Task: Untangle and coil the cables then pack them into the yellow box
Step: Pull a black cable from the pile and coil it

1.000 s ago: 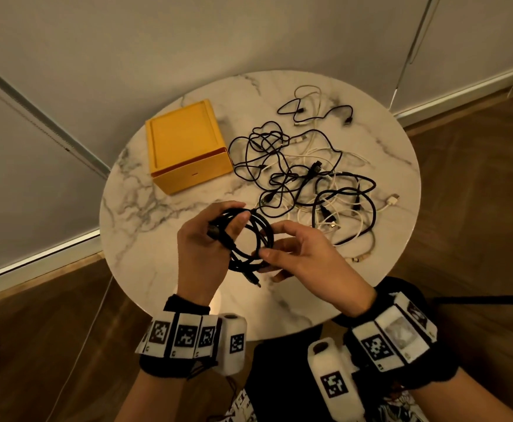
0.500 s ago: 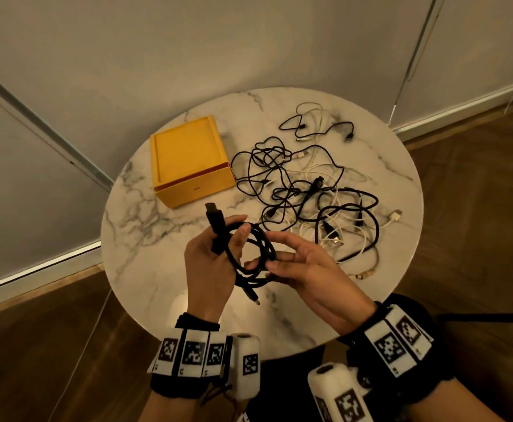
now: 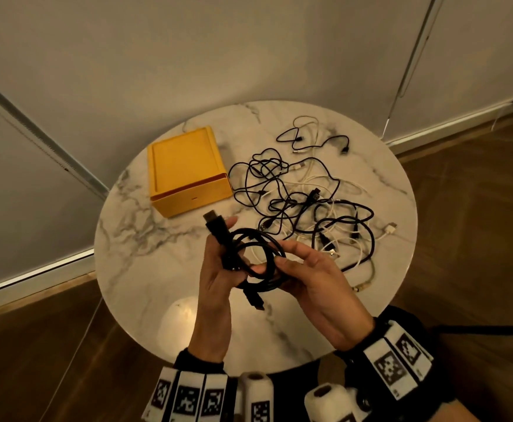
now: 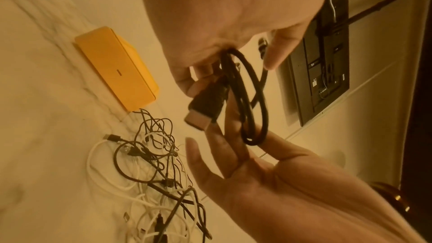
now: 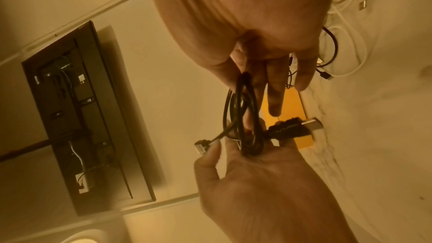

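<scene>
From the head view, the left hand (image 3: 218, 269) gripped a coiled black cable (image 3: 258, 260) above the near half of the round white marble desk (image 3: 145, 269), its fingers curled round the loops and one broad plug (image 3: 214, 223) sticking up past the thumb. The right hand (image 3: 313, 281) pinched the coil's other side between thumb and forefinger. The other plug (image 3: 253, 298) dangled below the hands. A closed square yellow box (image 3: 185, 169) sat towards the desk's far left edge, and just beside it a tangled heap of black and white cables (image 3: 307, 208) spread towards the far right edge.

In the left wrist view, the left hand's fingers (image 4: 187, 82) clamped the plug (image 4: 205, 106) and loops, while the right hand's fingers (image 4: 236, 136) were threaded through the coil.

In the right wrist view, the right hand's fingers (image 5: 275, 91) lay fairly straight beside the loops (image 5: 245, 117), thumb against them; the left hand (image 5: 261, 182) held the coil's lower end.
</scene>
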Motion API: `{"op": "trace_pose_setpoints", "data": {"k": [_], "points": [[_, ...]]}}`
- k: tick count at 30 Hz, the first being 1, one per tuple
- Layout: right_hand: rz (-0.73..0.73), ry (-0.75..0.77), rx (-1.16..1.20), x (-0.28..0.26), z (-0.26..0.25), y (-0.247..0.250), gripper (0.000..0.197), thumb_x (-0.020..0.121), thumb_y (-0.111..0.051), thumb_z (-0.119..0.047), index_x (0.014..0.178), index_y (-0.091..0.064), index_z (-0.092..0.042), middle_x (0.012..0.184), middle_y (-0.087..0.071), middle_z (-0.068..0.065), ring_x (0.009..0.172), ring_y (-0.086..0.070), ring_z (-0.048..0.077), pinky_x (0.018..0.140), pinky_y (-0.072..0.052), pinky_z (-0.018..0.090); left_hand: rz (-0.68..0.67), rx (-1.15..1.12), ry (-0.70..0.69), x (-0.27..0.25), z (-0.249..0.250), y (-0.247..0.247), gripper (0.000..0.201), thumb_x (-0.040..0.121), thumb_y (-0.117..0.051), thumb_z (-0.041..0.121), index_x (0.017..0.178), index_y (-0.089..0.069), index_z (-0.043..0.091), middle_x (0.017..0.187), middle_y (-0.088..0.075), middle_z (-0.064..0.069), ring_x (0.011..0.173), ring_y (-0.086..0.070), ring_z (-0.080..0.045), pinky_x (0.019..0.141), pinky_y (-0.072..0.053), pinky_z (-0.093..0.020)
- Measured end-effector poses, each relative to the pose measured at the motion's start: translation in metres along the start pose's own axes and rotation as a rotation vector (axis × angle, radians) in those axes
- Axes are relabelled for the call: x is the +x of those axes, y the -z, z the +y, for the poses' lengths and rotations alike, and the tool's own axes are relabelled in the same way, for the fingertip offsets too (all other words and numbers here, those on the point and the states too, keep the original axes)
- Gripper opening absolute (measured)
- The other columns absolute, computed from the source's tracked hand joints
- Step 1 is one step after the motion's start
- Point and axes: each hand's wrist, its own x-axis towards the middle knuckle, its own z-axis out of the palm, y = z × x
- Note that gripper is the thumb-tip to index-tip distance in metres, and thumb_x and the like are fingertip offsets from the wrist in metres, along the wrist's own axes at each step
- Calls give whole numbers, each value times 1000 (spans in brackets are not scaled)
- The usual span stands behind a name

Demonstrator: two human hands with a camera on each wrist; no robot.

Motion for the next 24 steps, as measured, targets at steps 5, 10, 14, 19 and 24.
{"op": "trace_pose_setpoints", "data": {"k": [5, 10, 14, 19, 24], "points": [[-38, 33, -37, -6, 4, -2, 21, 94, -52, 1, 113, -59, -3, 97, -73, 23, 94, -71, 29, 89, -52, 33, 99, 102, 17, -2, -2, -3, 42, 88, -56, 28, 129, -50, 25, 89, -59, 10, 86, -60, -5, 81, -50, -20], [-113, 53, -226, -10, 7, 0, 25, 89, -59, 4, 111, -61, -6, 89, -76, 9, 82, -71, 15, 71, -51, 19, 172, 61, 51, 7, 0, 5, 34, 100, -37, 34, 108, -64, 15, 70, -53, -5, 62, -50, -13, 59, -46, -23], [-139, 67, -314, -10, 8, 2, 18, 87, -63, 3, 104, -64, -4, 79, -69, 6, 57, -63, 17, 48, -45, 23, 193, -2, 97, 6, 0, 5, 30, 101, -37, 27, 124, -56, 21, 66, -54, 1, 58, -49, -11, 56, -44, -20], [-155, 66, -270, -10, 5, 1, 15, 85, -66, 0, 100, -64, 1, 82, -69, 13, 56, -64, 26, 52, -51, 30, 279, -226, 211, 7, -5, 2, 30, 102, -37, 25, 125, -56, 19, 62, -47, -1, 54, -44, -11, 51, -40, -22], [-144, 59, -229, -2, 3, 3, 19, 80, -69, -7, 96, -63, 2, 79, -68, 7, 53, -63, 20, 49, -49, 25, 291, -245, 302, 11, -5, 1, 52, 101, -30, 42, 100, -65, 4, 57, -54, -4, 51, -48, -15, 52, -45, -25]]}}
